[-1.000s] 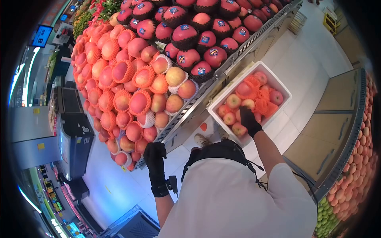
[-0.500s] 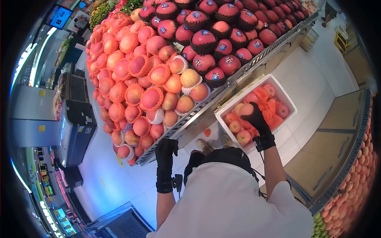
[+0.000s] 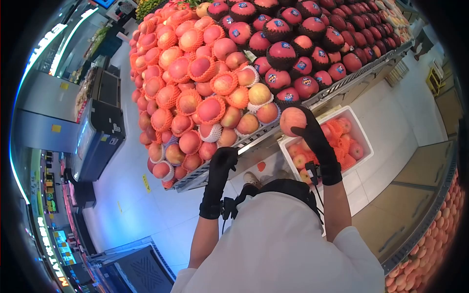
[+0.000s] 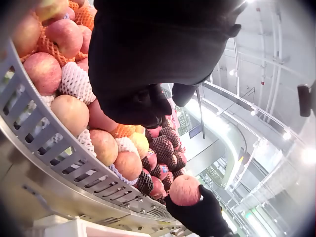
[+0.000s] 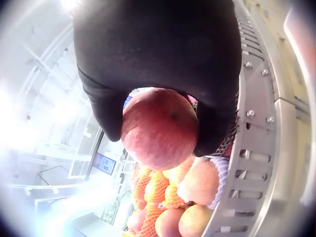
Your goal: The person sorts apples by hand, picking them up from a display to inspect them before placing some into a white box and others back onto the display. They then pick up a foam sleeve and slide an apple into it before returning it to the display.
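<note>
A pale red apple (image 3: 293,121) is gripped in my right hand (image 3: 315,139), which wears a black glove. In the right wrist view the thumb and fingers curve round the sides of the apple (image 5: 159,129). That hand is raised over the near wall of a white foam box (image 3: 366,134), beside the display rail. My left hand (image 3: 222,163), gloved in black too, hovers near the front rail of the fruit display. Its fingers (image 4: 143,106) hang loosely curled with nothing visible in them. Several red apples (image 3: 355,150) and orange foam nets (image 3: 339,141) lie in the box.
The slanted display carries apples in orange and white nets (image 3: 188,102) and dark red apples (image 3: 281,53) in black nets. A slotted metal rail (image 3: 229,151) edges it. Cabinets (image 3: 415,195) stand to the right, a dark case (image 3: 100,139) to the left.
My right hand has lifted an apple out of the foam box and moved it up toward the display. My left hand has shifted a little rightward and up in the view.
</note>
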Demonstrator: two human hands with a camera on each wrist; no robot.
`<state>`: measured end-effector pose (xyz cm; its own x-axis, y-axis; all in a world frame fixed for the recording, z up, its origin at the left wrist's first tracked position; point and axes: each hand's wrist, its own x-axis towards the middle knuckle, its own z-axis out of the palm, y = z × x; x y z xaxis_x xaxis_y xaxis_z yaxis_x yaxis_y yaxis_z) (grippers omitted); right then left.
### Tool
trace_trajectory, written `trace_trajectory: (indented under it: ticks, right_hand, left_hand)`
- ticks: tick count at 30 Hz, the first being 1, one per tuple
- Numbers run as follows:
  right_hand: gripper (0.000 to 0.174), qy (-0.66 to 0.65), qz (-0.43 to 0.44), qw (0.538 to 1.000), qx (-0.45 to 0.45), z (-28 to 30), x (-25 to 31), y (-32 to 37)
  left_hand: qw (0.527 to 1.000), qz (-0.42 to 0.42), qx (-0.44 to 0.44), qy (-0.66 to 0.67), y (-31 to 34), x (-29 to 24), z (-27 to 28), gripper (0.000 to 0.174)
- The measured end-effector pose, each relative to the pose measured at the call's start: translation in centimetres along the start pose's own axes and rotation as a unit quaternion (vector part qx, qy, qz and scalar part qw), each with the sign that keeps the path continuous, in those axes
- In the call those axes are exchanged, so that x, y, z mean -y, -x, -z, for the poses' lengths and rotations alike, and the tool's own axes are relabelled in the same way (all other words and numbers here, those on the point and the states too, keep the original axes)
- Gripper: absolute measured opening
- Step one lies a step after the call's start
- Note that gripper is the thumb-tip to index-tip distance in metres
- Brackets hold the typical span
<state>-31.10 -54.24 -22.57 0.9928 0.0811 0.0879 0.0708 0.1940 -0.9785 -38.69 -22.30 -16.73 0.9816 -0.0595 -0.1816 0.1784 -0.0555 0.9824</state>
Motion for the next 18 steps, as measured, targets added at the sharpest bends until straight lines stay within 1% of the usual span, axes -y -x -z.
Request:
trace_trajectory:
  ticks: [1, 3, 4, 5, 7, 8, 11, 12, 15, 16, 18]
  right_hand:
    - [0.074, -0.009, 0.004, 1.000, 0.008, -0.8, 0.1, -0.2]
    - [0.073, -0.025, 0.012, 0.999, 0.027, -2.1, 0.2, -0.4]
    - [0.073, -0.057, 0.024, 0.997, 0.052, -2.6, -0.1, -0.6]
    - [0.073, -0.097, 0.011, 0.993, 0.072, -3.0, -0.3, -0.7]
    - [0.075, -0.176, -0.017, 0.978, 0.111, -4.6, 0.2, -0.7]
    - [0.077, -0.170, -0.033, 0.980, 0.095, -5.1, 0.7, -0.3]
    - [0.079, -0.098, -0.024, 0.987, 0.122, -6.2, 0.6, -0.3]
    - [0.085, -0.070, -0.020, 0.989, 0.125, -6.5, 0.5, -0.4]
    - [0.091, 0.023, 0.001, 0.992, 0.125, -7.9, 0.5, -0.3]
    - [0.096, 0.058, 0.019, 0.991, 0.122, -8.3, 0.5, -0.3]
    - [0.096, 0.093, 0.046, 0.987, 0.127, -9.1, 1.3, 0.2]
  left_hand:
    - [1.000, -0.012, -0.004, -0.020, -0.3, -0.1, -0.4, 0.019]
    - [0.998, -0.043, 0.024, -0.042, -1.0, -0.4, -0.7, 0.034]
    - [0.996, -0.058, 0.037, -0.053, -1.4, -0.5, -0.8, 0.043]
    - [0.994, -0.072, 0.050, -0.065, -1.6, -0.6, -0.9, 0.052]
    - [0.990, -0.084, 0.067, -0.092, -2.2, -1.5, -1.3, 0.064]
    - [0.987, -0.090, 0.076, -0.106, -2.3, -1.9, -1.6, 0.071]
    - [0.984, -0.100, 0.089, -0.116, -2.3, -2.7, -2.7, 0.085]
    - [0.982, -0.105, 0.099, -0.122, -2.5, -2.7, -2.9, 0.094]
    - [0.971, -0.183, 0.046, -0.149, -2.2, -2.9, -4.3, 0.099]
    - [0.957, -0.217, 0.027, -0.190, -2.5, -2.4, -4.4, 0.102]
    - [0.962, -0.216, 0.018, -0.167, -2.4, -2.7, -4.9, 0.101]
